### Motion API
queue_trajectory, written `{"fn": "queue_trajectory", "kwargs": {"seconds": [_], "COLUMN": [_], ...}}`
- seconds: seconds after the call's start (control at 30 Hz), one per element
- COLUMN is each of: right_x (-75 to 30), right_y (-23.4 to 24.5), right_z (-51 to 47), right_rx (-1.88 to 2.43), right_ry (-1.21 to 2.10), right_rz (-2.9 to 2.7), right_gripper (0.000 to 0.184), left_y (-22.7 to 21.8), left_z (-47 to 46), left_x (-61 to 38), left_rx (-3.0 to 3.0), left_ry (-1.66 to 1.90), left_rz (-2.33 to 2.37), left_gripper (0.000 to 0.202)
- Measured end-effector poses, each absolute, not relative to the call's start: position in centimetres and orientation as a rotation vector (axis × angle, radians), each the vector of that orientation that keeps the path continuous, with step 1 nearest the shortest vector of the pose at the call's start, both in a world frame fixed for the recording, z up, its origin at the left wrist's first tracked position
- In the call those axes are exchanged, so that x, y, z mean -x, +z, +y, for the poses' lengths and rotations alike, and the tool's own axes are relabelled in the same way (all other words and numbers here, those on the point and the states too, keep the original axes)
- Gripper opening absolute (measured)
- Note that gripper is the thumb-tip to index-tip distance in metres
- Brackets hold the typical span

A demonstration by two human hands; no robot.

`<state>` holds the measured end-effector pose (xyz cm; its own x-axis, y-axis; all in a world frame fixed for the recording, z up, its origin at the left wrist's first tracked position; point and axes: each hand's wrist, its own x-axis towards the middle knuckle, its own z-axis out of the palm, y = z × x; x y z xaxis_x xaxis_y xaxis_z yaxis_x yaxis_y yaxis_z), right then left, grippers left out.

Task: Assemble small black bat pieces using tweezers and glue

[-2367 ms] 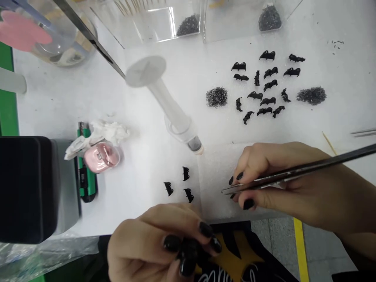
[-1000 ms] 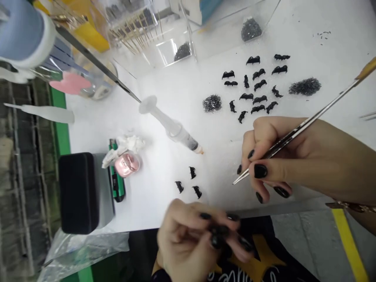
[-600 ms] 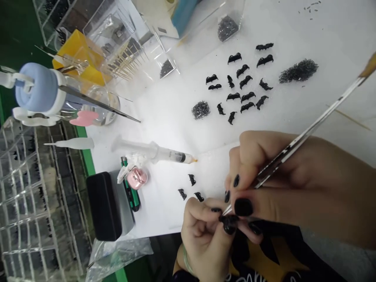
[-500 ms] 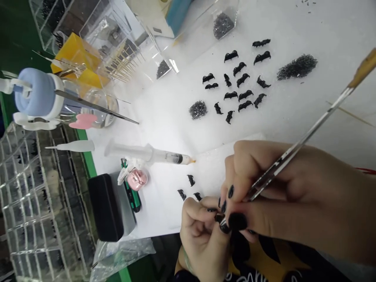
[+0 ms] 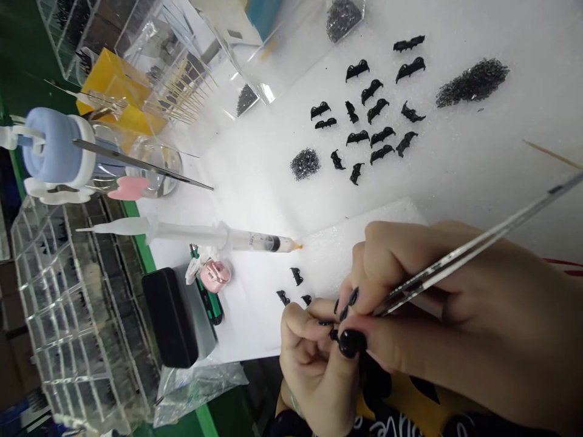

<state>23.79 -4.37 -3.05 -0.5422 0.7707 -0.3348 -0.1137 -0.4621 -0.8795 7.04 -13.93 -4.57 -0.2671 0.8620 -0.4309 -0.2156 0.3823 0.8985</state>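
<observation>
My left hand [image 5: 314, 370] is closed low in the picture, pinching a small black piece [image 5: 334, 334] between thumb and fingertips. Most of that piece is hidden by the fingers. Meeting it from the right, my right hand [image 5: 437, 321] is closed around metal tweezers [image 5: 473, 246], whose tips are covered by my thumb. Just above my left hand lie 3 little black winged pieces, one of them this bat-like piece [image 5: 296, 277]. Farther up the white tabletop, several similar black pieces [image 5: 381, 136] are spread in a group.
Piles of dark glittery bits [image 5: 305, 164] lie around the group. A syringe [image 5: 246, 238] points toward my hands. Left of it are a pink object [image 5: 215, 276], a black case [image 5: 167, 318] and a blue-capped bottle [image 5: 57, 145] beneath long tweezers [image 5: 150, 166]. A yellow holder [image 5: 113, 79] stands behind.
The view has shifted slightly. The tweezers in my right hand have tilted lower at their far end, and their tips have gone out of sight behind my thumb. Both hands stay together.
</observation>
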Motion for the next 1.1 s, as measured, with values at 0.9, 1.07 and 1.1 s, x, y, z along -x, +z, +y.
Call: {"fn": "queue_trajectory", "kwargs": {"seconds": [0.9,1.07,1.1], "right_x": [-26.1,-27.7,-27.7], "right_y": [-1.5,-0.9,-0.8], "right_z": [-1.7,-1.4,-1.5], "right_rx": [1.47,1.421,1.374], "right_ry": [1.407,1.246,1.226], "right_rz": [-1.87,-1.96,-1.98], "right_gripper": [0.014,0.027,0.023], "left_y": [-7.6,-8.2,-8.2], "left_z": [-13.7,-13.6,-13.6], "left_x": [-6.6,-6.9,-6.9], "left_rx": [-0.815,-0.985,-0.991], "left_ry": [1.287,1.279,1.277], "left_rz": [0.702,0.611,0.599], "left_gripper": [0.018,0.027,0.027]}}
